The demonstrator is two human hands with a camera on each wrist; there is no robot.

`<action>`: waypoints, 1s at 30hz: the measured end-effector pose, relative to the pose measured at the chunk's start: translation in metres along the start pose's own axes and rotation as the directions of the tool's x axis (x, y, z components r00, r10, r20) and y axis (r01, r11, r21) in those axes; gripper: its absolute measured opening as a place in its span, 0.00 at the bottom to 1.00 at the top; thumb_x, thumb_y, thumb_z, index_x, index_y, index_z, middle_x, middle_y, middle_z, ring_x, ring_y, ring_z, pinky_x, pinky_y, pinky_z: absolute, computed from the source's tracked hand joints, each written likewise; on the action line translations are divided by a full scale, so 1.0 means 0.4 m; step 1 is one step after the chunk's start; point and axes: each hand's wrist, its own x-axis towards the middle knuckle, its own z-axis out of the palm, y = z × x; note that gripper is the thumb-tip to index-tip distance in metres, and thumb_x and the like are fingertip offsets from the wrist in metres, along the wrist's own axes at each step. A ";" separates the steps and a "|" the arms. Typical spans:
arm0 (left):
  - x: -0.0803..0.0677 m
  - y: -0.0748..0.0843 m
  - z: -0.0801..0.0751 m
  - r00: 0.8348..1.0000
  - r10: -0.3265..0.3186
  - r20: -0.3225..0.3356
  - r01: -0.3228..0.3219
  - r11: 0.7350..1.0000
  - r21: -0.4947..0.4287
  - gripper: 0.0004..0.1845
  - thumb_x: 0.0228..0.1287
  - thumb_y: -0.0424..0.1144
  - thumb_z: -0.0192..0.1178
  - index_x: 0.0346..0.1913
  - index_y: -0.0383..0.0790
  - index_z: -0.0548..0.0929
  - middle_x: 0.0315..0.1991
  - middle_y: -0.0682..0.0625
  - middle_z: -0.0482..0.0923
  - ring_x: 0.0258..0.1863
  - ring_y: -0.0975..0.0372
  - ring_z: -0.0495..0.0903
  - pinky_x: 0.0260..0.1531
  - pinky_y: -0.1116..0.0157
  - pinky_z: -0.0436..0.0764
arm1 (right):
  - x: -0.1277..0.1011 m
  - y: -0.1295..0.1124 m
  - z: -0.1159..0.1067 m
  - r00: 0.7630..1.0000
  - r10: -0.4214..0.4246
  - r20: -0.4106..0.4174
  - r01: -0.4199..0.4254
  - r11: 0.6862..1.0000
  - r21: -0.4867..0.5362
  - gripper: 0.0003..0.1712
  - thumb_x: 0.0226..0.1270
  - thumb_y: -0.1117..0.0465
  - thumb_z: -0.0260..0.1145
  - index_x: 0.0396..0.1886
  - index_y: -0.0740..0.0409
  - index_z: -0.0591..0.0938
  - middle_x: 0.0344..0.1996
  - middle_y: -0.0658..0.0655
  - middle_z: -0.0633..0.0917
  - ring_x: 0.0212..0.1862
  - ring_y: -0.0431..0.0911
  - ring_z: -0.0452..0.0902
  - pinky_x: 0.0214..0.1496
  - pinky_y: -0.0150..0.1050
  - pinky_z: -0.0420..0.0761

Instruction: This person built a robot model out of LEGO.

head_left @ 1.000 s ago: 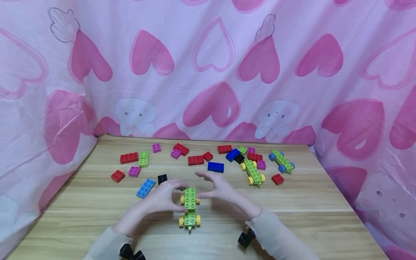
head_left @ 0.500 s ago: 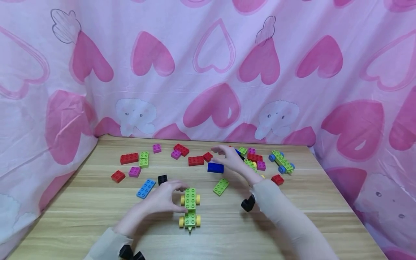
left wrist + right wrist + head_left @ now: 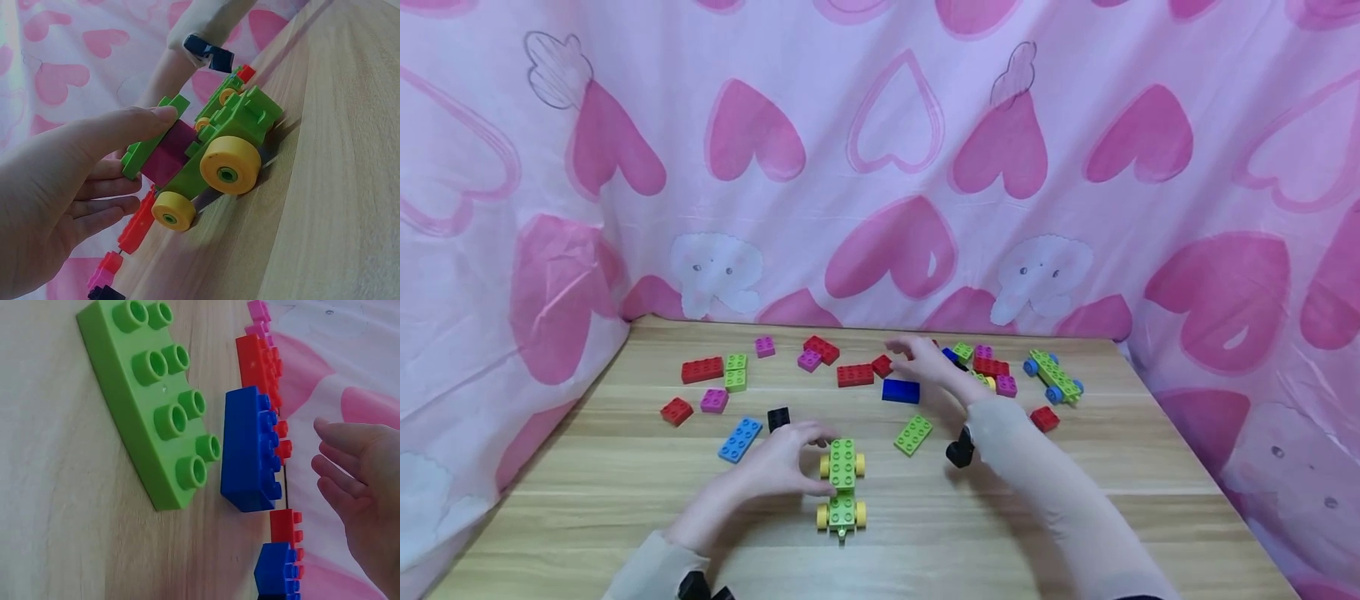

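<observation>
A green toy car base with yellow wheels (image 3: 842,527) stands at the near middle of the table. Stacked on it are a purple brick (image 3: 167,156) and a green studded plate (image 3: 842,463). My left hand (image 3: 782,463) pinches this plate, thumb at one end and fingers at the other in the left wrist view. Farther back, my right hand (image 3: 927,365) hovers beyond a dark blue brick (image 3: 901,392), fingers slightly bent and nothing between them. Another green plate (image 3: 913,435) lies loose between the car and that brick, large in the right wrist view.
Red bricks (image 3: 855,376), pink bricks (image 3: 714,401) and small green bricks (image 3: 736,380) are scattered across the back. A light blue plate (image 3: 741,440) and a black brick (image 3: 778,418) lie by my left hand. A blue-wheeled car base (image 3: 1054,378) stands back right. Patterned cloth encloses the table.
My right hand has moved from beside the car to the back, uncovering the loose green plate and now hiding part of the right-hand bricks. My left hand stays at the car.
</observation>
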 end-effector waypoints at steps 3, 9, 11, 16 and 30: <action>0.000 0.000 0.000 1.000 0.000 -0.003 0.000 1.000 0.008 0.37 0.46 0.55 0.75 0.59 0.42 0.79 0.54 0.53 0.80 0.52 0.60 0.79 0.53 0.53 0.80 | 0.012 0.004 0.007 1.000 0.002 0.012 -0.002 1.000 -0.021 0.26 0.70 0.66 0.62 0.67 0.64 0.72 0.63 0.63 0.77 0.66 0.56 0.71 0.69 0.53 0.70; 0.001 0.002 0.000 1.000 -0.014 0.005 0.014 1.000 -0.008 0.37 0.46 0.55 0.75 0.60 0.42 0.79 0.55 0.52 0.79 0.53 0.59 0.78 0.54 0.52 0.80 | 0.034 0.013 0.020 0.999 0.001 0.046 0.002 0.997 -0.072 0.26 0.70 0.70 0.59 0.67 0.65 0.72 0.63 0.64 0.77 0.66 0.57 0.71 0.68 0.52 0.71; 0.000 0.003 0.001 1.000 -0.016 0.009 0.016 1.000 -0.011 0.38 0.46 0.55 0.75 0.60 0.42 0.78 0.56 0.51 0.79 0.54 0.58 0.79 0.54 0.51 0.79 | 0.038 0.014 0.023 0.998 -0.006 0.065 0.012 0.996 -0.092 0.26 0.70 0.71 0.59 0.67 0.65 0.72 0.63 0.64 0.76 0.66 0.57 0.71 0.68 0.52 0.72; -0.001 0.002 0.002 1.000 -0.017 0.005 0.017 1.000 -0.004 0.38 0.45 0.55 0.76 0.60 0.42 0.78 0.57 0.50 0.79 0.54 0.57 0.79 0.55 0.50 0.79 | 0.047 0.016 0.030 0.995 0.009 0.104 0.002 0.994 -0.106 0.27 0.69 0.73 0.58 0.68 0.64 0.72 0.66 0.64 0.75 0.67 0.58 0.70 0.67 0.52 0.73; -0.003 0.001 0.004 1.000 -0.002 -0.015 0.003 0.999 0.032 0.38 0.45 0.55 0.76 0.60 0.42 0.79 0.56 0.51 0.80 0.53 0.59 0.79 0.54 0.53 0.80 | 0.065 0.027 0.051 0.996 -0.012 0.089 0.028 0.982 -0.186 0.26 0.65 0.74 0.63 0.63 0.62 0.76 0.60 0.63 0.80 0.62 0.55 0.75 0.64 0.49 0.76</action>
